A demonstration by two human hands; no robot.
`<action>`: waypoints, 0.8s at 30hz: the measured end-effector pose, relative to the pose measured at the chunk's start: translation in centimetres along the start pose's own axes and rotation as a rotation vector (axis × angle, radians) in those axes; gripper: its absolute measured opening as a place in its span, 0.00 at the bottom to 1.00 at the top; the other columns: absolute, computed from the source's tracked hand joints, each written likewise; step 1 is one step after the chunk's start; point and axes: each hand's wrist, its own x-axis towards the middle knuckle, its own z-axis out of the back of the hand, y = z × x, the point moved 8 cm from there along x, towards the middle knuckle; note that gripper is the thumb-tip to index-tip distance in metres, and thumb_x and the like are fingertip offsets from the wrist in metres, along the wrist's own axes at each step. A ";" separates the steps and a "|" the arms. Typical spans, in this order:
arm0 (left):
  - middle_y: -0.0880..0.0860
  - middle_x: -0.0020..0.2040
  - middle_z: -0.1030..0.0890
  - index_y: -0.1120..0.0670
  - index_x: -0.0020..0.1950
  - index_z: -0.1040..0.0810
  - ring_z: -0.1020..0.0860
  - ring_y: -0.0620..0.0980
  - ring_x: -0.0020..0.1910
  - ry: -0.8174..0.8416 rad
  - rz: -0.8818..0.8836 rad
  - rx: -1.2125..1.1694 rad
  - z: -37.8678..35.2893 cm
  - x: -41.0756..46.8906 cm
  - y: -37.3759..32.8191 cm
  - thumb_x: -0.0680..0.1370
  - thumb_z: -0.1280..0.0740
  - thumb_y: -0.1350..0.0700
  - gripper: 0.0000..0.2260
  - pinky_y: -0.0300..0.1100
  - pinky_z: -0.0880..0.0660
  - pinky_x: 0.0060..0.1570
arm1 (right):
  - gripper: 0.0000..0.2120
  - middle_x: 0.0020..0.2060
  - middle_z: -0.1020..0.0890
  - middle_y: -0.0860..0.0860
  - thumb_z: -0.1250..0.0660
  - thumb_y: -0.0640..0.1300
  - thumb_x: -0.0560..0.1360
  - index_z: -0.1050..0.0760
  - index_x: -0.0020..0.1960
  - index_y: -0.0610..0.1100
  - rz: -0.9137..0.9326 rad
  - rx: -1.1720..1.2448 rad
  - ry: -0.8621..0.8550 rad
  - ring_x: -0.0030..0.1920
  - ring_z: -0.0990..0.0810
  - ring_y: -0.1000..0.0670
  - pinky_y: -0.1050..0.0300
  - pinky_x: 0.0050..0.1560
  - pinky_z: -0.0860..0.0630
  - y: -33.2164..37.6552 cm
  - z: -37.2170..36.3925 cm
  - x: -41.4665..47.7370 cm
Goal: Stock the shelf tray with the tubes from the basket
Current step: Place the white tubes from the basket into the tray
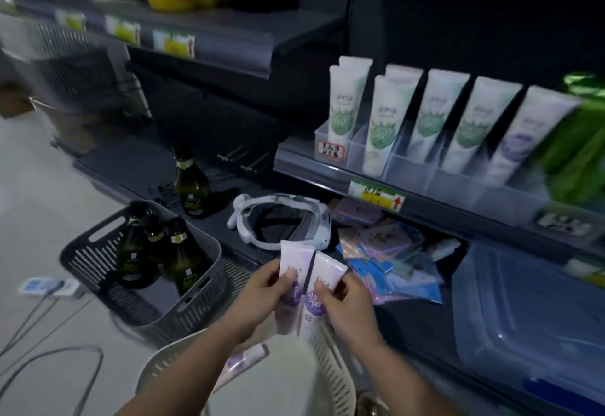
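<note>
While both hands hold a tube apiece, lower centre of frame — stocking not yet done.
Left hand (262,288) pinches the left tube (289,255), right hand (348,306) grips the right tube (329,266), side by side above the white basket (332,361), where a third tube (245,355) lies. Advice: keep crimps up, carry to the shelf tray (409,168) centre right — seat beside the shelved purple tube (520,140), rightmost visible compartment.

One wide-angle cam, worn on the head, aimed forward and down. The left hand (262,288) and right hand (348,306) with their tubes (327,268) sit closest, low in the middle, just above the basket (334,370) rim at the bottom edge. The shelf tray (409,170) is further off at upper right, floor (32,219) off to the left. Edges bend and blur a bit.
</note>
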 end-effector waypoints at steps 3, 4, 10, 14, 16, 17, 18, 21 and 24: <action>0.52 0.43 0.18 0.48 0.50 0.21 0.21 0.49 0.43 0.029 -0.141 0.033 -1.8 -0.1 -5.2 0.79 0.37 0.52 0.05 0.47 0.24 0.43 | 0.12 0.42 0.20 0.50 0.29 0.38 0.69 0.27 0.43 0.53 0.126 -0.012 -0.078 0.43 0.21 0.52 0.58 0.46 0.25 4.0 3.8 -0.4; 0.51 0.43 0.18 0.47 0.50 0.21 0.21 0.48 0.42 0.031 -0.195 0.040 -2.4 -0.2 -6.9 0.79 0.36 0.51 0.05 0.46 0.25 0.43 | 0.14 0.40 0.20 0.54 0.29 0.37 0.69 0.28 0.44 0.54 0.164 -0.018 -0.109 0.42 0.22 0.55 0.62 0.45 0.26 5.4 5.2 -0.7; 0.42 0.42 0.19 0.44 0.50 0.26 0.22 0.37 0.40 -0.005 -0.452 0.054 -6.0 -0.8 -17.0 0.79 0.37 0.59 0.08 0.35 0.26 0.43 | 0.11 0.36 0.19 0.53 0.27 0.41 0.70 0.28 0.44 0.50 0.343 -0.008 -0.259 0.39 0.20 0.51 0.52 0.42 0.24 12.7 13.9 -1.3; 0.43 0.45 0.20 0.43 0.48 0.26 0.22 0.36 0.42 -0.030 -0.552 0.048 -8.4 -1.1 -23.0 0.79 0.36 0.57 0.07 0.31 0.26 0.45 | 0.08 0.34 0.21 0.51 0.30 0.45 0.74 0.30 0.42 0.46 0.477 -0.010 -0.358 0.36 0.22 0.52 0.54 0.39 0.26 17.4 18.8 -1.8; 0.44 0.46 0.19 0.44 0.49 0.26 0.21 0.39 0.45 -0.035 -0.606 0.073 -9.4 -0.8 -25.8 0.78 0.35 0.56 0.06 0.37 0.25 0.50 | 0.10 0.33 0.23 0.51 0.31 0.45 0.74 0.31 0.40 0.44 0.517 -0.021 -0.421 0.34 0.24 0.53 0.57 0.37 0.28 19.3 21.1 -1.6; 0.45 0.47 0.19 0.46 0.50 0.25 0.21 0.42 0.47 -0.046 -0.625 0.091 -9.8 -0.6 -27.0 0.78 0.35 0.56 0.04 0.40 0.24 0.52 | 0.12 0.31 0.25 0.52 0.30 0.44 0.74 0.32 0.38 0.45 0.535 -0.035 -0.457 0.32 0.26 0.55 0.59 0.35 0.30 20.2 22.1 -1.4; 0.47 0.47 0.19 0.48 0.51 0.25 0.21 0.44 0.48 -0.060 -0.643 0.110 -10.1 -0.4 -28.2 0.78 0.35 0.55 0.04 0.42 0.24 0.52 | 0.14 0.29 0.27 0.54 0.30 0.44 0.74 0.34 0.37 0.47 0.550 -0.051 -0.495 0.31 0.28 0.58 0.62 0.34 0.32 20.9 23.1 -1.2; 0.44 0.44 0.20 0.50 0.53 0.26 0.22 0.42 0.45 -0.100 -0.688 0.159 -11.0 0.4 -31.0 0.78 0.35 0.56 0.04 0.37 0.25 0.47 | 0.13 0.29 0.28 0.55 0.30 0.44 0.73 0.34 0.38 0.46 0.567 -0.093 -0.590 0.30 0.30 0.58 0.57 0.35 0.31 22.6 25.5 -0.4; 0.42 0.41 0.23 0.51 0.53 0.26 0.24 0.42 0.42 -0.158 -0.685 0.224 -12.0 1.6 -32.3 0.79 0.35 0.54 0.04 0.34 0.29 0.41 | 0.08 0.33 0.24 0.54 0.30 0.43 0.73 0.29 0.44 0.45 0.556 -0.120 -0.632 0.36 0.24 0.50 0.51 0.40 0.25 23.1 26.7 0.7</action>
